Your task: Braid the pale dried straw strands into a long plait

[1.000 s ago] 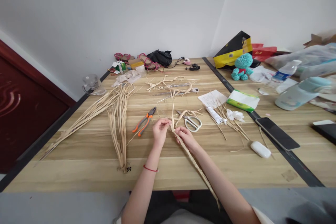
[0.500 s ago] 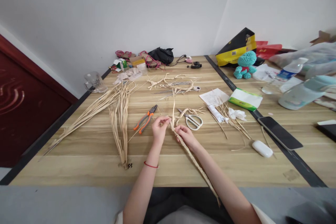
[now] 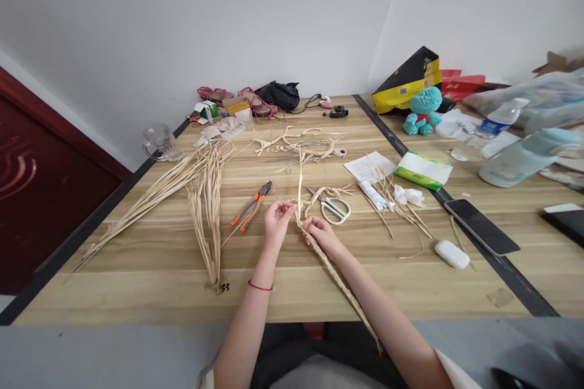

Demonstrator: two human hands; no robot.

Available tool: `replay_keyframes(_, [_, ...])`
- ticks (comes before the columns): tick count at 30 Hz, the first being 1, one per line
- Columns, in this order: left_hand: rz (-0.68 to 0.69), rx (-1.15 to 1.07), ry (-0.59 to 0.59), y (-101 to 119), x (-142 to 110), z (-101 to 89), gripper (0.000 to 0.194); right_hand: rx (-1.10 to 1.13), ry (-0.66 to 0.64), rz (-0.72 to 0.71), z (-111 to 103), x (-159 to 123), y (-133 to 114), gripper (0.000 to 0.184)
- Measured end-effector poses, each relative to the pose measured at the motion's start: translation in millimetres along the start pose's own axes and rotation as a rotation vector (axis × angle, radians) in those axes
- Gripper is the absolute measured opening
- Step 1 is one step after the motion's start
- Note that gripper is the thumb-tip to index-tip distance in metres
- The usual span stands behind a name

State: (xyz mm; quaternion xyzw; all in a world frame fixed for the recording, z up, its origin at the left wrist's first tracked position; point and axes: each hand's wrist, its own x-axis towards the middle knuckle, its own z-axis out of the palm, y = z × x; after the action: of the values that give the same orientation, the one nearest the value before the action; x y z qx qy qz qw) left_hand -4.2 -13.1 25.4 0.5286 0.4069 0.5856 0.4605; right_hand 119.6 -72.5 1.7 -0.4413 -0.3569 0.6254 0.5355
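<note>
A long pale straw braid [image 3: 343, 290] slants from between my hands over the table's front edge toward my lap. Its loose strands stretch away from me across the tabletop. My left hand [image 3: 278, 222] is closed in a pinch on the strands at the braid's upper end. Just below, my right hand [image 3: 322, 235] grips the braid between thumb and fingers. White-handled scissors [image 3: 335, 210] lie beyond my right hand, next to a curled straw piece. Orange-handled pliers [image 3: 250, 206] rest to the left of my left hand.
Bundles of straw [image 3: 210, 194] lie at the left, near a glass mug [image 3: 162, 142]. To the right are a phone [image 3: 482, 227], a white case [image 3: 452, 254], a tissue pack [image 3: 423, 171] and a light-blue bottle [image 3: 524, 158]. A teal crocheted doll [image 3: 423, 110] sits farther back.
My view has shifted slightly. Both hands keep their pinch on the braid at nearly the same place, and the objects on the table lie as before.
</note>
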Motion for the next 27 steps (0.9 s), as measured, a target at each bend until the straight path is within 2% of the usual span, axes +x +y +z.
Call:
replay_keyframes(6, [0.046,0.006,-0.094,1.4,-1.4,0.7,0.02,-0.01,-0.012,-0.01,-1.1,-0.6,1.0,0.023])
replay_keyframes(14, [0.153,0.271,-0.154,-2.8,-4.8,-5.2,0.019,0.009,-0.007,-0.009,0.0,-1.1,-1.6,0.023])
replay_keyframes(17, [0.201,0.31,-0.113,-0.1,-5.1,-5.7,0.016,0.01,0.018,0.004,0.8,0.0,-2.9,0.023])
replay_keyframes(21, [0.218,0.238,-0.081,1.4,-3.5,-5.0,0.015,0.011,0.006,-0.002,1.8,0.5,-4.2,0.022])
replay_keyframes(27, [0.112,0.137,-0.016,-4.4,-0.9,-5.1,0.016,0.021,0.003,-0.002,2.1,-1.8,-5.4,0.022])
